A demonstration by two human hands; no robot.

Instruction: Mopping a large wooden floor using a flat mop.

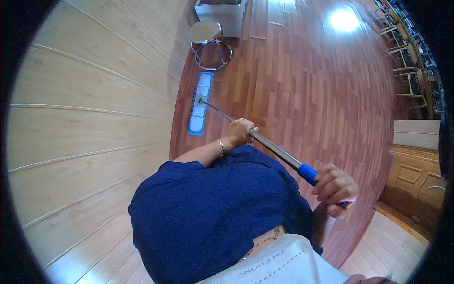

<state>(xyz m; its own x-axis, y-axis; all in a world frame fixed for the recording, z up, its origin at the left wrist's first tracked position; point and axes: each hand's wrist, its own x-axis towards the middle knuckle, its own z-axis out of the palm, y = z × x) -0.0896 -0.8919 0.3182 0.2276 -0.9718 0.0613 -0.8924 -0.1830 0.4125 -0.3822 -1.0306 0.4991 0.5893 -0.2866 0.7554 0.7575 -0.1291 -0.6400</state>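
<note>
A flat mop with a long metal pole (279,152) slants across in front of me. My left hand (240,131) is wrapped around the pole partway down, a bracelet on its wrist. Higher up, at the blue grip (308,174), my right hand (336,188) is closed around the handle's end. The mop head (200,103), a long rectangle with white panels and a blue fringe, lies flat on the floor close to the left wall. Its pole joins near the middle of the head.
A round stool (205,32) with chrome legs stands just beyond the mop head, before a white box-like container (220,18). Pale panelling (94,109) runs along the left. Wooden furniture (411,175) stands at right, with a rack-like structure (409,66) farther back. The wood floor (302,90) reflects light.
</note>
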